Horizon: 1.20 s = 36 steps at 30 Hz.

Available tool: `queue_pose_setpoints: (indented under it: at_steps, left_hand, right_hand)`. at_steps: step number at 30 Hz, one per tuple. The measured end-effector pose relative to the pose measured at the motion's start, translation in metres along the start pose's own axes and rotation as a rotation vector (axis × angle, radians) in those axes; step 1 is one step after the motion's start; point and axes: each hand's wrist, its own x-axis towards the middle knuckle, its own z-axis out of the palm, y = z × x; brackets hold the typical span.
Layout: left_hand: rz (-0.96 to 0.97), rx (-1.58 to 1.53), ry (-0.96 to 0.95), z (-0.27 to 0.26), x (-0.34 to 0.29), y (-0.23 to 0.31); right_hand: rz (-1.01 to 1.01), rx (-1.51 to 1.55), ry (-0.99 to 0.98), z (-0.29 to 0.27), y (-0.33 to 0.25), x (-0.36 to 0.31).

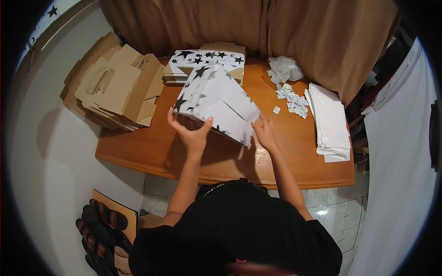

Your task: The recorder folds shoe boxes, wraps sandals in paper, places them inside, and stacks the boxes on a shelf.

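Observation:
A white cardboard box (216,102) printed with black stars is held tilted above the middle of the wooden table (133,149). My left hand (192,132) grips its near left edge, thumb and fingers spread along the rim. At the right corner, my right hand (264,131) pinches the box's edge near a flap. What is inside the box is hidden. Behind it lies a stack of flat star-printed cardboard (206,59), partly covered by the box.
Folded brown cardboard (110,87) is piled high at the left. Toward the right are small white packets (292,99), a clear plastic bag (285,69) and a stack of white sheets (328,119). Sandals (103,230) stand at the lower left by the wall; a brown curtain (198,23) hangs behind.

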Motion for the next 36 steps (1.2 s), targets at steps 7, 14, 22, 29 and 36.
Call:
queue_pose_setpoints:
  at_steps: [7, 14, 22, 29, 36]
  left_hand:
    - [0.718, 0.528, -0.292, 0.023, -0.021, -0.026]
    - [0.827, 0.735, -0.569, 0.033, -0.072, -0.09]
    - [0.623, 0.745, -0.739, 0.027, -0.089, -0.099]
    - [0.198, 0.936, -0.391, -0.029, -0.037, -0.113]
    - [0.202, 0.807, -0.483, -0.04, -0.024, -0.117]
  right_hand:
    - [0.236, 0.485, -0.177, -0.021, -0.03, -0.014]
    - [0.455, 0.635, -0.232, -0.023, -0.006, -0.003]
    - [0.472, 0.721, -0.092, -0.004, 0.066, 0.007]
    - [0.506, 0.499, -0.076, -0.018, 0.086, 0.018]
    - [-0.241, -0.336, 0.362, -0.019, 0.042, 0.044]
